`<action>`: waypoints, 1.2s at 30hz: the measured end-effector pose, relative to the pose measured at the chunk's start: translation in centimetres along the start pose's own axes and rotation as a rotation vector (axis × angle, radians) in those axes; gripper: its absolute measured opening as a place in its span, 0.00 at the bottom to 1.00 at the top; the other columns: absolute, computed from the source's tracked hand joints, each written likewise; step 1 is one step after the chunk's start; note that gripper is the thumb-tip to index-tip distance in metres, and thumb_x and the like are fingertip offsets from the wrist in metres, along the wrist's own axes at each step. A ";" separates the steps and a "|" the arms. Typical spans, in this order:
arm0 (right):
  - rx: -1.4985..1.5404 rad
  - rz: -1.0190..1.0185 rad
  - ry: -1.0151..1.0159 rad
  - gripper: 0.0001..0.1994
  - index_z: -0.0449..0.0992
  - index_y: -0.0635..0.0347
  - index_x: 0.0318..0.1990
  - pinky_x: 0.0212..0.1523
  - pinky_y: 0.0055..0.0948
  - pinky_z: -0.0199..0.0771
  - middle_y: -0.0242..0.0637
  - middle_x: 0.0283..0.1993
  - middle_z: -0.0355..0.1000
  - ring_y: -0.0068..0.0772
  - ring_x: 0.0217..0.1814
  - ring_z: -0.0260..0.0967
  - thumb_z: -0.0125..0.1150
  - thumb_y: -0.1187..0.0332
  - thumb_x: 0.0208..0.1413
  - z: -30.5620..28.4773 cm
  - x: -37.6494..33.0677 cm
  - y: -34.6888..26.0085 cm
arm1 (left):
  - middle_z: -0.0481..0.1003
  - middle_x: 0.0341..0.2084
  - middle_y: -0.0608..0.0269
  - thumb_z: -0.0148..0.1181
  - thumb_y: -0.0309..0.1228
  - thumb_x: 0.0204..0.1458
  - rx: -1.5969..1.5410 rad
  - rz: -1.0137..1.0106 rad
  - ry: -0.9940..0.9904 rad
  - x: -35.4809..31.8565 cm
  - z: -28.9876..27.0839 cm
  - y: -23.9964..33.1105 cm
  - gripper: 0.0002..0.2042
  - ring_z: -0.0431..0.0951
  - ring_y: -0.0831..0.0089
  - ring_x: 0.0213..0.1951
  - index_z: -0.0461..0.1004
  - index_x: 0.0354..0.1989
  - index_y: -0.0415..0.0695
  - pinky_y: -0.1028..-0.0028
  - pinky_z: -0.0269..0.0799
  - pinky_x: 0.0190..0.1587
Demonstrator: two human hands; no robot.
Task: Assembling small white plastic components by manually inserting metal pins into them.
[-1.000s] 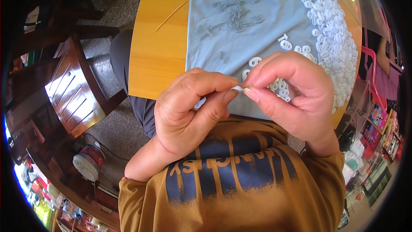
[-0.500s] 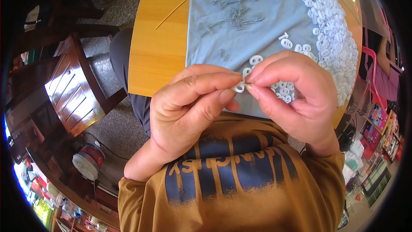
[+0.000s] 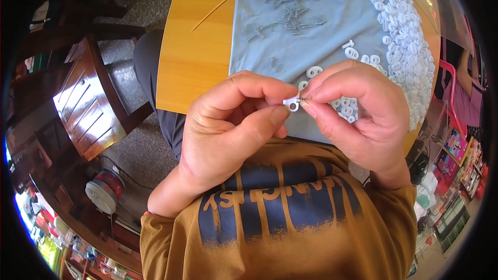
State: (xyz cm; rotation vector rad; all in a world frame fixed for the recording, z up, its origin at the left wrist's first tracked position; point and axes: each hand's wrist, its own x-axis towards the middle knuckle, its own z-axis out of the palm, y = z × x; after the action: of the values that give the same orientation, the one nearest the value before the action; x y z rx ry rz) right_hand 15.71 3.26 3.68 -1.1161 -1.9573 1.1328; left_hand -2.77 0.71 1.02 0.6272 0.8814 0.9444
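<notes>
- Held piece: a small, glossy white plastic piece with a rounded, ring-like end [image 3: 290, 101] lies between the two hands, above the near edge of the cloth.
- Left hand: the bare left hand [image 3: 223, 119] is narrowed to a pinch of thumb and forefinger on the white piece; the other fingers curl behind.
- Right hand: the bare right hand [image 3: 381, 111] is likewise narrowed, its thumb and forefinger gripping a thin, dark metal coil, apparently a spring [image 3: 304, 99], which points toward the white piece and seems to meet its side.
- Possible faults: the coil could bend or spring away if pressed off its axis, since only the fingertips steady it. The smooth piece could turn or slip in the left pinch, the grip covering little of its surface. A dropped part might be lost among similar ones below.
- Appearance: the white piece shows a round opening facing the camera; its far end is hidden by the left fingertips. Whether the coil enters it cannot be told.
- Surroundings: a grey-blue fabric cloth [image 3: 321, 31] bears a loose scatter of thin grey metal coils [image 3: 293, 18] and, at right, a dense heap of white plastic pieces [image 3: 407, 46].
</notes>
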 end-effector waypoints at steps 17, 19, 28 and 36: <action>0.225 0.137 -0.020 0.09 0.69 0.66 0.33 0.40 0.23 0.67 0.38 0.33 0.69 0.26 0.36 0.67 0.58 0.85 0.44 0.5 -0.1 0.5 | 0.70 0.29 0.64 0.56 0.15 0.46 0.159 0.147 -0.036 0.4 -0.5 -0.9 0.09 0.70 0.84 0.25 0.73 0.37 0.37 0.87 0.65 0.28; 0.399 0.245 0.002 0.08 0.68 0.67 0.34 0.41 0.23 0.67 0.38 0.34 0.70 0.26 0.37 0.67 0.57 0.85 0.46 0.5 -0.1 0.5 | 0.70 0.29 0.65 0.56 0.15 0.47 0.140 0.118 -0.012 0.4 -0.4 -0.6 0.09 0.70 0.85 0.24 0.73 0.38 0.37 0.87 0.65 0.27; 0.483 0.215 0.018 0.08 0.69 0.69 0.38 0.43 0.22 0.65 0.39 0.37 0.69 0.25 0.40 0.66 0.57 0.81 0.48 0.6 -0.4 0.8 | 0.71 0.26 0.68 0.55 0.16 0.48 0.021 0.073 0.022 0.4 0.0 -0.7 0.09 0.70 0.86 0.25 0.72 0.38 0.37 0.88 0.66 0.28; 0.372 0.286 -0.008 0.05 0.70 0.68 0.35 0.39 0.18 0.63 0.33 0.34 0.68 0.19 0.36 0.63 0.56 0.77 0.52 0.6 -0.5 0.2 | 0.71 0.27 0.69 0.55 0.16 0.48 0.015 0.083 0.031 0.4 0.3 -0.9 0.09 0.70 0.86 0.25 0.71 0.39 0.38 0.88 0.66 0.28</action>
State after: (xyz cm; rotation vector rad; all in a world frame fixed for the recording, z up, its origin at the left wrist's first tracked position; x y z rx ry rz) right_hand 15.54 2.61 3.21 -1.2060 -1.5358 1.5769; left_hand -2.01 0.62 0.27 0.6676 0.8964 1.0248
